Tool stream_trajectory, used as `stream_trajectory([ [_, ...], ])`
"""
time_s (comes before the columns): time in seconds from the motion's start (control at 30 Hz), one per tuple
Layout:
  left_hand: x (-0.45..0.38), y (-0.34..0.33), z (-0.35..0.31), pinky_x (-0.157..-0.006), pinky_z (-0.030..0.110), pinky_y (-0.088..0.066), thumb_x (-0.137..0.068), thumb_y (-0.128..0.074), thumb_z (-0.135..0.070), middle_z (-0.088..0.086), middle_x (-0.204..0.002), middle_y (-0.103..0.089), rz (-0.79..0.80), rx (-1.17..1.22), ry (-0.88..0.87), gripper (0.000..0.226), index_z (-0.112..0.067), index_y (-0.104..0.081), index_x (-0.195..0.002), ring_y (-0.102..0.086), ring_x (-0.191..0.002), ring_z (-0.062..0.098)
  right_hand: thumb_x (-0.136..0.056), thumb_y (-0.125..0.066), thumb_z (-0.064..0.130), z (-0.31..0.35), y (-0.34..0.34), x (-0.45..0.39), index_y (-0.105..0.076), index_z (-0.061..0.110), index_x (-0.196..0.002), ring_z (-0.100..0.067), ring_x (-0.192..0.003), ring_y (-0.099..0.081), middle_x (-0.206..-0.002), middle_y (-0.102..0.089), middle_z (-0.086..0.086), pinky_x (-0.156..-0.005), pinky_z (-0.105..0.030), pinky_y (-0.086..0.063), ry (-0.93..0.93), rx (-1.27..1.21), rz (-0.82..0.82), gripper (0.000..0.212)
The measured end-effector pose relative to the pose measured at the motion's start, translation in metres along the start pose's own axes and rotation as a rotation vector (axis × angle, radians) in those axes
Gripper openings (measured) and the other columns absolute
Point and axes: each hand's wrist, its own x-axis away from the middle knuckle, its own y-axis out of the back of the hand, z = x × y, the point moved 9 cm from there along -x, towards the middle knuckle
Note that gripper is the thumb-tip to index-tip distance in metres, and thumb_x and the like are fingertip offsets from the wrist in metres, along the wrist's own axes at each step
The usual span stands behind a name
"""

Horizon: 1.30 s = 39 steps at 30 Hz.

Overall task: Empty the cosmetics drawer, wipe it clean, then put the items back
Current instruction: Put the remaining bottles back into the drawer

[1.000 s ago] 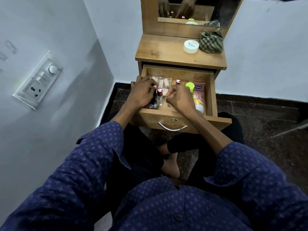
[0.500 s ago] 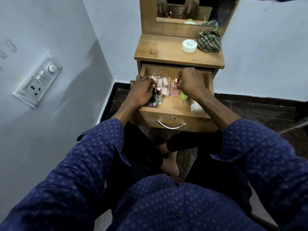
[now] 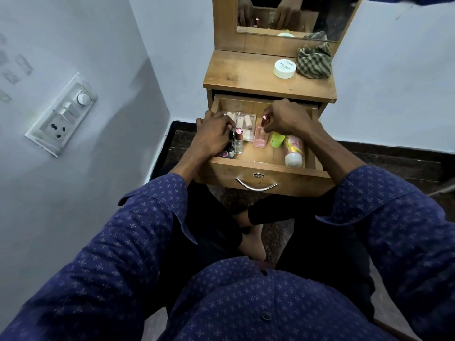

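Observation:
The wooden drawer (image 3: 261, 179) stands pulled out below the dresser top. Inside lie a clear case of small tubes (image 3: 245, 125), a clear bottle with a pink cap (image 3: 238, 142), a pink perfume bottle (image 3: 261, 139), a green-capped tube (image 3: 277, 139) and a pink-and-yellow tube with a white cap (image 3: 293, 151). My left hand (image 3: 213, 137) rests curled over several small dark bottles at the drawer's left side. My right hand (image 3: 288, 118) pinches the pink perfume bottle's cap, with the bottle upright on the drawer floor.
A white jar (image 3: 284, 68) and a crumpled checked cloth (image 3: 314, 62) sit on the dresser top (image 3: 241, 75) under a mirror (image 3: 283, 16). The wall with a switchboard (image 3: 62, 114) is close on the left. My knees are just below the drawer front.
My right hand moved from the drawer's middle front toward the back and took the pink perfume bottle's cap. The pink-and-yellow tube came into view. My left hand stayed put.

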Motion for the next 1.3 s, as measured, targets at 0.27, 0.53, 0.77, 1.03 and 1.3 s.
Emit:
stream_trajectory([
  [0.27,0.000,-0.001,-0.001,-0.101,0.053,-0.033,-0.107,-0.041,-0.024,0.003,-0.140,-0.062,-0.004,-0.009,-0.008,0.033,-0.019,-0.069,-0.123,-0.044,-0.130,0.029,-0.091,-0.077,0.042,-0.020,0.024,-0.007,-0.077,0.010,-0.109,-0.015,-0.078,-0.062,-0.097,-0.077,-0.008,-0.073,-0.032,-0.045,-0.043,-0.341,0.191,0.036],
  [0.53,0.000,0.001,-0.003,-0.099,0.052,-0.032,-0.107,-0.042,-0.021,0.005,-0.136,-0.064,-0.008,-0.012,-0.009,0.033,-0.018,-0.070,-0.124,-0.045,-0.129,0.030,-0.094,-0.075,0.032,-0.008,0.019,0.006,-0.072,0.012,-0.112,-0.014,-0.080,-0.065,-0.099,-0.076,-0.006,-0.070,-0.027,-0.050,0.067,-0.467,0.285,0.027],
  [0.77,0.000,-0.001,-0.001,-0.100,0.052,-0.032,-0.107,-0.041,-0.022,0.004,-0.135,-0.065,-0.006,-0.016,0.005,0.032,-0.020,-0.069,-0.123,-0.044,-0.130,0.031,-0.095,-0.073,0.014,0.016,0.002,0.019,-0.069,0.016,-0.118,-0.011,-0.086,-0.067,-0.103,-0.070,0.000,-0.072,-0.028,-0.055,0.300,-0.318,0.237,0.023],
  [1.03,0.001,0.001,-0.002,-0.099,0.050,-0.030,-0.106,-0.043,-0.019,0.003,-0.135,-0.065,-0.006,0.001,0.006,0.032,-0.019,-0.070,-0.123,-0.043,-0.130,0.029,-0.095,-0.070,0.007,0.024,-0.035,0.036,-0.065,0.018,-0.117,-0.020,-0.101,-0.065,-0.117,-0.065,0.001,-0.084,-0.043,-0.056,0.354,-0.134,0.212,0.025],
  [1.3,0.002,0.001,-0.002,-0.100,0.050,-0.030,-0.106,-0.043,-0.020,0.004,-0.139,-0.064,-0.005,0.001,0.009,0.033,-0.019,-0.070,-0.124,-0.043,-0.131,0.029,-0.094,-0.073,0.040,0.004,-0.034,0.037,-0.067,0.007,-0.083,-0.032,-0.072,-0.064,-0.079,-0.067,-0.010,-0.058,-0.040,-0.049,0.067,-0.116,-0.027,0.035],
])
